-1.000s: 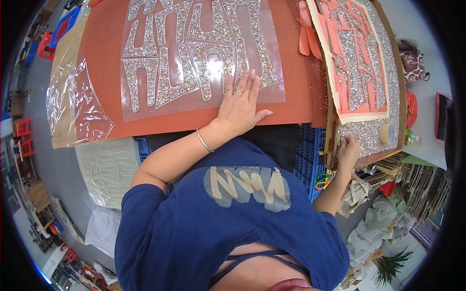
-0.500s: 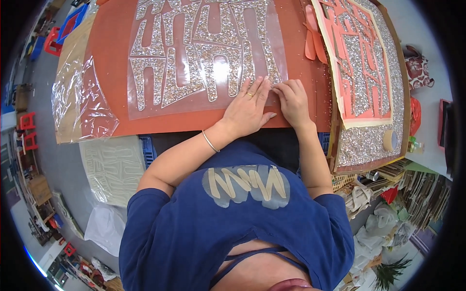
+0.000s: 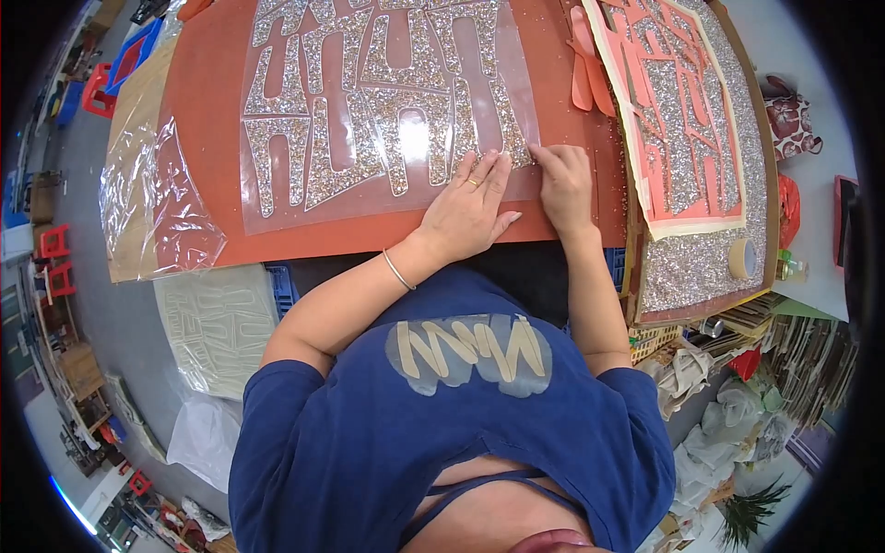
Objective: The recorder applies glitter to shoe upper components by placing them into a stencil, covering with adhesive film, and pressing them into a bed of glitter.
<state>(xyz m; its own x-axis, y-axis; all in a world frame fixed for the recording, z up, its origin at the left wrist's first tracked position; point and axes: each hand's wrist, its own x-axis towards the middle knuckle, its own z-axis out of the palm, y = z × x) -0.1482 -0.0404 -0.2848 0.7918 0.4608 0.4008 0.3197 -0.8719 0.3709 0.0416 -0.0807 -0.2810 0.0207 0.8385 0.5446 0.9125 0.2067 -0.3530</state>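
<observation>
A clear sheet [image 3: 318, 198] covered with glittering rhinestone shapes [image 3: 355, 152] lies on the orange-red board [image 3: 304, 238]. My left hand [image 3: 470, 205] rests flat on the sheet's near part, fingers stretched forward over the lower tips of the shapes; a ring and a bangle show on this arm. Just to its right, my right hand [image 3: 564, 184] is closed, thumb and forefinger pinched at the sheet's right edge beside a glittering shape. What lies in the pinch is too small to make out.
On the right stands a shallow tray [image 3: 687, 288] of loose rhinestones, holding a coral cut-out stencil [image 3: 656, 175] and a tape roll [image 3: 741, 259]. Coral scissors-like pieces [image 3: 590, 69] lie beside it. Crumpled clear film [image 3: 180, 207] covers the board's left end.
My right hand has shifted slightly forward and its pinch has moved up along the sheet's right edge. The left hand stays almost in place.
</observation>
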